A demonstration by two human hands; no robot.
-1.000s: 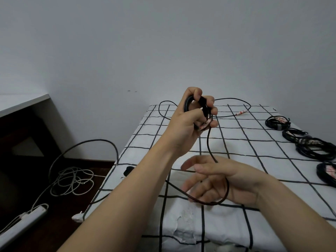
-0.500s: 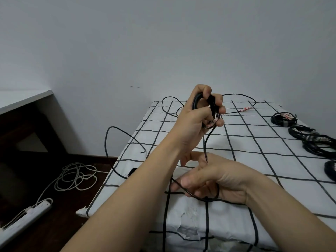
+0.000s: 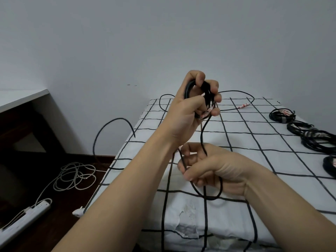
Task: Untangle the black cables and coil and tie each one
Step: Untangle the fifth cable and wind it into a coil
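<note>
My left hand (image 3: 195, 108) is raised above the bed and grips a small coil of black cable (image 3: 189, 88) together with its plug and a pink-patterned tie. From that coil the cable (image 3: 201, 135) drops down into my right hand (image 3: 212, 167), whose curled fingers hold it. Below the right hand it hangs in a loop (image 3: 209, 196). Its free tail (image 3: 109, 124) arcs in the air off the bed's left edge. Another loose black cable (image 3: 236, 91) lies at the far end of the bed with a pink-patterned tie (image 3: 243, 105).
Several coiled, tied black cables (image 3: 281, 115) (image 3: 316, 138) lie along the right side of the checked bedsheet (image 3: 254, 142). On the dark floor at left are a white cable tangle (image 3: 76, 176) and a white power strip (image 3: 27, 215). A desk edge (image 3: 23, 99) is at left.
My right hand has closed round the cable and moved up under the left hand. The cable's tail has lifted off the floor and swung up beside the bed's left edge.
</note>
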